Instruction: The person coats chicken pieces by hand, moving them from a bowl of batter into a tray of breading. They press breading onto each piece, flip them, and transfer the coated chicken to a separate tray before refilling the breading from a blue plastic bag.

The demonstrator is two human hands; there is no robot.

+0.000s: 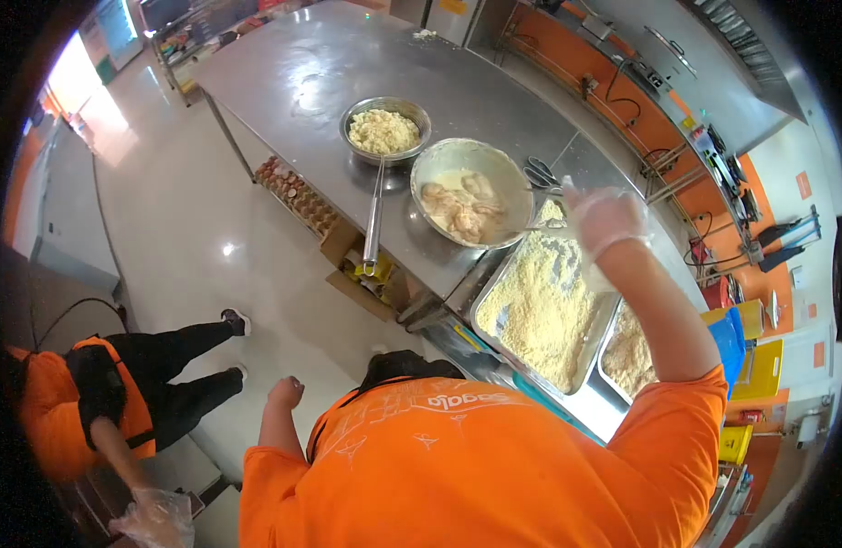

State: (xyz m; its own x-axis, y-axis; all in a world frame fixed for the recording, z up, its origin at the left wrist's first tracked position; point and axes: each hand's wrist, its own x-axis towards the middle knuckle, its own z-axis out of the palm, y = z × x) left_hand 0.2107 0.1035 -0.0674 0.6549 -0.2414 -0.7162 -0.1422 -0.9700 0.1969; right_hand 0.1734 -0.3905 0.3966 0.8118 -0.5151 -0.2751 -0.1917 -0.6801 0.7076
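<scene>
Two hands show, the right hand (609, 219) (gloved, grip unclear) near the larger bowl (505, 175), the left hand (286, 393) curled

White word on an orange shirt (476, 466)
The lettering (476, 399) runs along the upper part of the shirt in the foreground and seems to read "Saggaja", though the last few letters are slanted and unclear, so the spelling cannot be vouched for. Small orange signs hang on the pale wall at the right, an upper one (805, 186) and a lower one (818, 354); both are too small to read. An orange label (453, 5) at the top edge is illegible too.
</scene>
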